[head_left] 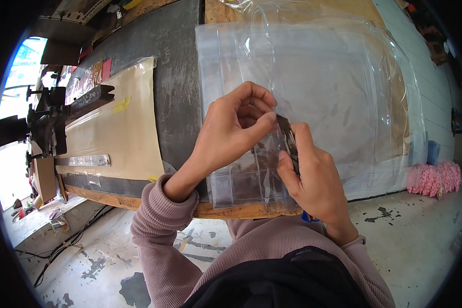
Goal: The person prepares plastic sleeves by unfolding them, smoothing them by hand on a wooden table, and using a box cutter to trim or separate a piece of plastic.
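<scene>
My left hand (pixel 236 120) is curled above the clear plastic sheets, thumb and index finger brought together on what looks like thin clear plastic. Just to its right, my right hand (pixel 315 172) grips a small dark metal hand tool (pixel 291 141), whose exact kind I cannot make out. The tool's dark, blade-like tip points up toward my left fingertips and comes very near them. Under both hands lies a stack of clear plastic sheets (pixel 323 92), with strips and folds along its left part. My palms hide part of the stack.
Left of the stack is a dark grey board (pixel 177 92), then a tan sheet (pixel 123 123) carrying a metal ruler (pixel 90 160). A black clamp-like fixture (pixel 49 120) juts in at far left. Pink bundled material (pixel 434 179) sits at right. The wooden table edge (pixel 231 211) is near my body.
</scene>
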The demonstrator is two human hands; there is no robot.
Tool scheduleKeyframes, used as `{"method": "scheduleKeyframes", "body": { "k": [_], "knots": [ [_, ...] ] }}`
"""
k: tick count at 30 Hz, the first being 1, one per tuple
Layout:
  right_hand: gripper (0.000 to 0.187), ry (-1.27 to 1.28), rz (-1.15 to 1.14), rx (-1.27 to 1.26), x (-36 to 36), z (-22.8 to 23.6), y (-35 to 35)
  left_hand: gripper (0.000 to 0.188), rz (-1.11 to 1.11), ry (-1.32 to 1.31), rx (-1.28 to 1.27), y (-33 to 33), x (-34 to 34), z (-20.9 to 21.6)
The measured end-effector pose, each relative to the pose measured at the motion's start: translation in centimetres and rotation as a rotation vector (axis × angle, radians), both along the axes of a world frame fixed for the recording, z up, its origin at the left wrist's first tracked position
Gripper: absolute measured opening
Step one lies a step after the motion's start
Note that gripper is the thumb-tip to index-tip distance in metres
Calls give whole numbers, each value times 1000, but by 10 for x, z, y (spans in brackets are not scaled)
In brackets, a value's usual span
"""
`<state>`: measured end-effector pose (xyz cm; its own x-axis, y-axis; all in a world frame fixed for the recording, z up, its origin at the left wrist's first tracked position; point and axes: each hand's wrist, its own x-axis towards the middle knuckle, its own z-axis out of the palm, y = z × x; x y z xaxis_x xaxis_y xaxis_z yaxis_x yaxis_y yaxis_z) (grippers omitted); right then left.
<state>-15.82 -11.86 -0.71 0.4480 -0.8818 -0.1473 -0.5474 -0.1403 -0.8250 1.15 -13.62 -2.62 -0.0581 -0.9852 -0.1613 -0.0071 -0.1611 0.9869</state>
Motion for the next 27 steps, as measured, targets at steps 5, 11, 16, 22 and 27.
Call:
{"method": "scheduleKeyframes", "body": {
  "k": [5, 11, 16, 22, 27],
  "knots": [
    [27, 4, 1, 21, -1, 1, 1, 12, -11, -56, -3, -2, 1, -2],
    [27, 4, 1, -2, 0, 0, 1, 12, 7, -84, 4, -1, 2, 0],
    [28, 21, -5, -26, 1, 0, 2, 13, 17, -128, 14, -1, 2, 0],
    [20, 70, 43, -102, 2, 3, -1, 13, 36, -134, 19, 0, 1, 0],
    [28, 51, 20, -110, 4, -1, 0, 13, 41, -148, -27, 0, 0, 1]
  ]
}}
